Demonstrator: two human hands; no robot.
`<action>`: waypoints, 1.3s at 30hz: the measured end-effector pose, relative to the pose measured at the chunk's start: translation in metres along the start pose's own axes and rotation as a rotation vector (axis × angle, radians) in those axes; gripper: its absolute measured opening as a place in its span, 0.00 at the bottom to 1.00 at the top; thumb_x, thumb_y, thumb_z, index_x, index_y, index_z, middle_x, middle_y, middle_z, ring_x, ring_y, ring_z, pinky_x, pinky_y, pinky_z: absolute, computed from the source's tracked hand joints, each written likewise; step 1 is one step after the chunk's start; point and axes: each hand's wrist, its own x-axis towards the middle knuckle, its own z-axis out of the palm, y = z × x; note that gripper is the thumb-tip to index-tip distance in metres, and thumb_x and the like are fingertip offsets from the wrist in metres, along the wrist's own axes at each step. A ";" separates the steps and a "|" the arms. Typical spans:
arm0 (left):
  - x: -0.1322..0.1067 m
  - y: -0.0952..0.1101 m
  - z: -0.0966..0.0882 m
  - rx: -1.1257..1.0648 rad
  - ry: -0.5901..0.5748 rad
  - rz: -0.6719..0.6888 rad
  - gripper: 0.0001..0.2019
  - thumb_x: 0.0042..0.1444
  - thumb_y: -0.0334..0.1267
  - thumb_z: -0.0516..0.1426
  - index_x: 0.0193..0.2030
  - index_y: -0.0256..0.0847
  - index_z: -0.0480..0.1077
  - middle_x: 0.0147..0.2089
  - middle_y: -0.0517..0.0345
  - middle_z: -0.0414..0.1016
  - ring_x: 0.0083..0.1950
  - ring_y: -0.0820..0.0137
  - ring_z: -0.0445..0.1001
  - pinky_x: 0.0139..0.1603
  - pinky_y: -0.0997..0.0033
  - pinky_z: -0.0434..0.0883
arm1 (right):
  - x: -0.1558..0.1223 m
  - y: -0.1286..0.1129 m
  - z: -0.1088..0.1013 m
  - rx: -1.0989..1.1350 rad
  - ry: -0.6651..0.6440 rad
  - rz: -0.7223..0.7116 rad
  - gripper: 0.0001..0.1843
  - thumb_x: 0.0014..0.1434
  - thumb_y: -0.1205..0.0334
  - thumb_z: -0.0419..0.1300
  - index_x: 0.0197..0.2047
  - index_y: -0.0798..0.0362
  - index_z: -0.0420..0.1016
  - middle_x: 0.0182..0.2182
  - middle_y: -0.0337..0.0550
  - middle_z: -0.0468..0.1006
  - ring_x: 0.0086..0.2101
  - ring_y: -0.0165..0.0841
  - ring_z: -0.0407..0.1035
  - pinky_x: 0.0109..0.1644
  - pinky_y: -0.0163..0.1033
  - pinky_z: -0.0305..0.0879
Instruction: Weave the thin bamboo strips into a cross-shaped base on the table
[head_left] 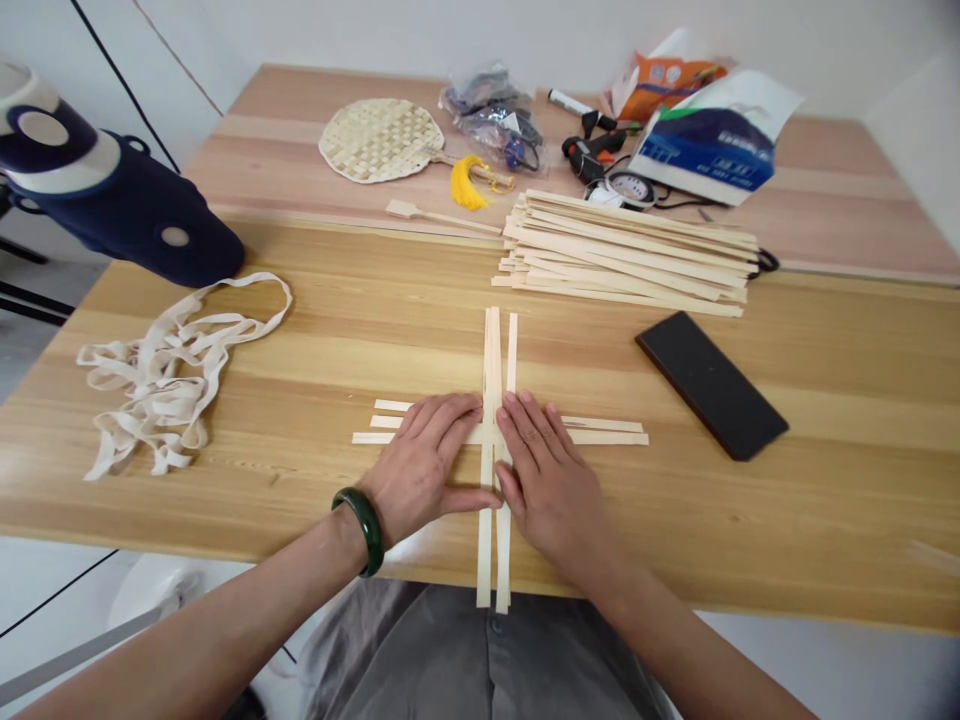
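Note:
Pale bamboo strips lie crossed on the wooden table (315, 330): several upright strips (495, 360) run towards me over the table's front edge, and horizontal strips (607, 431) pass under my hands. My left hand (424, 465), with a green bangle at the wrist, lies flat on the crossing's left side, fingers stretched out and thumb against the upright strips. My right hand (544, 480) lies flat on the right side, fingers also stretched, pressing the strips down. Neither hand grips anything.
A stack of spare bamboo strips (630, 255) lies behind the crossing. A black flat case (709, 382) is at the right, white fabric tape (161, 370) at the left. A woven fan (381, 140), glue gun (592, 152) and bags (705, 140) sit at the back.

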 end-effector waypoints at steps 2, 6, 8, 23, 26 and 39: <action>0.000 0.000 0.000 0.002 0.005 0.002 0.37 0.53 0.61 0.60 0.60 0.33 0.61 0.57 0.37 0.70 0.60 0.51 0.69 0.60 0.46 0.68 | 0.000 0.000 0.001 -0.011 0.009 -0.011 0.27 0.69 0.65 0.50 0.68 0.68 0.58 0.67 0.59 0.60 0.70 0.42 0.44 0.72 0.56 0.52; 0.000 0.001 0.000 -0.007 0.003 -0.013 0.40 0.53 0.62 0.59 0.63 0.34 0.58 0.60 0.36 0.69 0.61 0.51 0.68 0.60 0.46 0.68 | 0.000 -0.001 0.001 -0.013 0.022 -0.014 0.27 0.68 0.66 0.50 0.67 0.70 0.58 0.67 0.61 0.60 0.70 0.43 0.43 0.72 0.58 0.52; 0.000 0.001 -0.001 0.002 -0.012 -0.017 0.42 0.53 0.63 0.59 0.64 0.33 0.57 0.61 0.35 0.68 0.62 0.50 0.67 0.60 0.46 0.67 | 0.000 -0.001 0.002 -0.008 0.024 -0.012 0.27 0.69 0.65 0.50 0.68 0.68 0.58 0.67 0.61 0.60 0.70 0.43 0.44 0.71 0.58 0.53; 0.002 0.003 -0.003 0.051 -0.121 -0.031 0.42 0.54 0.65 0.56 0.68 0.38 0.59 0.64 0.40 0.67 0.64 0.51 0.64 0.62 0.45 0.65 | 0.001 0.003 -0.005 0.099 0.007 0.008 0.28 0.70 0.64 0.47 0.70 0.63 0.54 0.67 0.58 0.61 0.69 0.41 0.48 0.71 0.58 0.54; 0.002 0.003 -0.004 0.086 -0.126 -0.024 0.41 0.54 0.65 0.55 0.66 0.38 0.61 0.65 0.41 0.67 0.64 0.51 0.64 0.62 0.44 0.65 | 0.000 0.011 -0.015 0.143 0.053 0.008 0.28 0.69 0.65 0.48 0.70 0.61 0.54 0.66 0.57 0.63 0.68 0.40 0.51 0.70 0.57 0.57; 0.006 0.006 -0.008 0.086 -0.171 -0.037 0.41 0.53 0.64 0.58 0.66 0.38 0.61 0.65 0.42 0.66 0.63 0.51 0.64 0.62 0.46 0.65 | -0.012 0.027 -0.030 -0.084 0.208 0.034 0.16 0.65 0.71 0.53 0.51 0.53 0.77 0.48 0.50 0.79 0.51 0.43 0.69 0.57 0.53 0.69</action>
